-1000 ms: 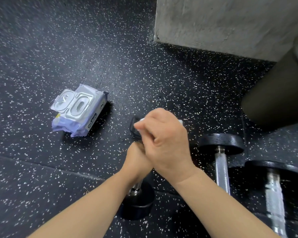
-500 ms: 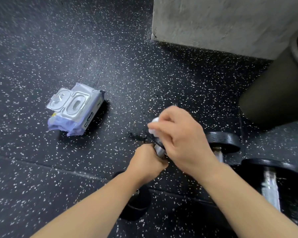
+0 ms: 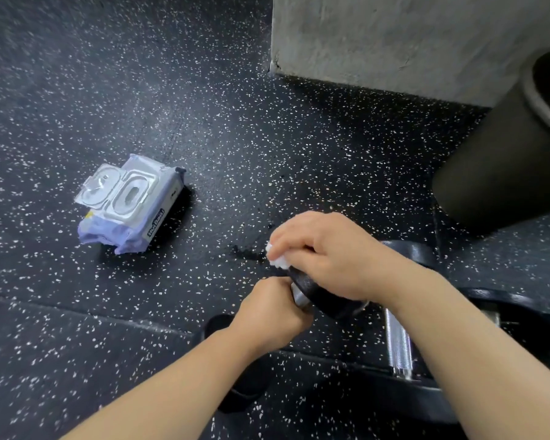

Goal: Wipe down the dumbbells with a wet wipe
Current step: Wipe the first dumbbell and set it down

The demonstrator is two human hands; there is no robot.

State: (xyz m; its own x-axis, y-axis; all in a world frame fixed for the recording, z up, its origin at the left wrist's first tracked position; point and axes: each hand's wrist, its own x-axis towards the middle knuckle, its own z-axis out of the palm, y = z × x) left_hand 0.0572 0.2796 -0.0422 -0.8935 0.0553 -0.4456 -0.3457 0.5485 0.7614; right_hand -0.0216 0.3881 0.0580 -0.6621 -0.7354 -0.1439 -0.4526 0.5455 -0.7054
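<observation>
Three dumbbells on speckled rubber floor point(image 3: 267, 147), as far as visible. Working on the held dumbbell point(image 3: 318, 290), leftmost, tipped up off the floor w/ lower head point(image 3: 248, 392) down by the left forearm.

Left hand point(image 3: 270, 315) fisted tight round its chrome handle, just under upper head. Right hand point(image 3: 327, 258) curled over top of that head, pinching bunched white wet wipe point(image 3: 275, 257) against far rim.

Middle dumbbell point(image 3: 397, 344) and right dumbbell point(image 3: 496, 296) lying flat, just beside. Wipes pack point(image 3: 129, 204) well apart to left, lid apparently flipped open.

Risks, as judged:
- Damp handle slipping thru left fist, dropping head onto floor or neighbouring dumbbell.
- Wipe too balled up, prob. missing underside + knurling.
- Pack drying out w/ lid open.
</observation>
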